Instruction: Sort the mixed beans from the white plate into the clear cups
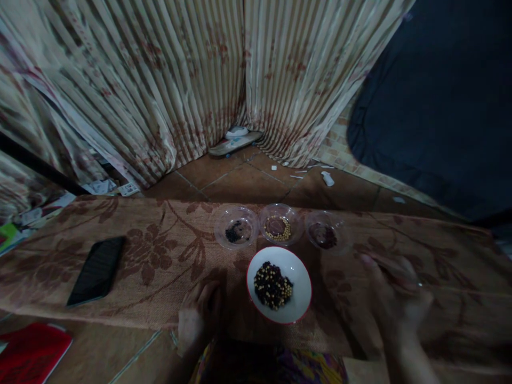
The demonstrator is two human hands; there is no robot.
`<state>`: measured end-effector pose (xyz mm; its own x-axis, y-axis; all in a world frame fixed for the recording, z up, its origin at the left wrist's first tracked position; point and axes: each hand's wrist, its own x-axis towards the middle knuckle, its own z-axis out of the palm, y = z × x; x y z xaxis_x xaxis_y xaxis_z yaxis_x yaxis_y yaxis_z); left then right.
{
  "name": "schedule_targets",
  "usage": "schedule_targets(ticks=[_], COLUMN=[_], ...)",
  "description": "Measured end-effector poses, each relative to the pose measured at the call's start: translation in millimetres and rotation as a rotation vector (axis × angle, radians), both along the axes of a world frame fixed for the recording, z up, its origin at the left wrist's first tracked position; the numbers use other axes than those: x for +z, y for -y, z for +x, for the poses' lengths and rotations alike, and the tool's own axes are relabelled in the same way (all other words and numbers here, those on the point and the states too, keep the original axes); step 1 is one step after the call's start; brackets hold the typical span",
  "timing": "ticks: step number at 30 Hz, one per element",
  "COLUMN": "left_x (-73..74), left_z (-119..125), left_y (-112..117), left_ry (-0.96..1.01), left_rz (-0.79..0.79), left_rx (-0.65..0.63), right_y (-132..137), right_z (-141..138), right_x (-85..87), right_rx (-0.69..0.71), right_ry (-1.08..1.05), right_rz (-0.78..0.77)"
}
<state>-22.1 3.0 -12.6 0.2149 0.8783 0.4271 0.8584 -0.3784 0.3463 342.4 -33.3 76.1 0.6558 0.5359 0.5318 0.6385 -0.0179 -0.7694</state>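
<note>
A white bowl with a red rim (303,298) holds a mixed heap of black, dark red and yellow beans or seeds (273,286). Behind it stand three clear plastic cups: the left cup (219,233) has black seeds, the middle cup (297,220) yellow ones, the right cup (342,234) dark red ones. My left hand (199,312) rests on the cloth left of the bowl, fingers curled in, with nothing seen in them. To the bowl's right, my right hand (400,298) is above the table, blurred, its thumb apart from the fingers; no held thing shows.
A brown flowered cloth (160,298) covers the narrow table. A black phone (97,271) lies at the left. Beyond the table are a skateboard (218,149), a small white bottle (327,178) and striped curtains (192,80). A red item (36,352) lies at lower left.
</note>
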Motion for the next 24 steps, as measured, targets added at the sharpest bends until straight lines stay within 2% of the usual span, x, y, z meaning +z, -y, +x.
schedule_targets(ticks=[3,6,11,15,20,24], left_x=[-0.5,0.2,3.9,10.1,12.6,9.1], left_z=[0.3,0.8,1.5,3.1,4.5,4.1], left_y=[0.1,-0.2,-0.9,-0.9,-0.9,-0.8], left_ry=[0.008,0.016,0.006,-0.013,0.002,0.008], left_rz=[-0.013,-0.012,0.002,0.009,0.025,0.037], left_rx=[0.01,-0.001,-0.011,-0.018,-0.036,-0.023], right_y=[-9.1,-3.6,26.3,39.0,39.0,39.9], right_z=[16.5,7.0,-38.1,-56.8,-58.8,-61.0], right_x=[2.9,-0.3,-12.9,-26.4,-33.3,-37.8], right_rx=[-0.072,-0.064,0.221,0.286,0.255,0.287], right_ry=[0.012,-0.06,-0.196,-0.311,-0.338,-0.347], right_rz=[-0.016,-0.044,-0.272,-0.428,-0.453,-0.434])
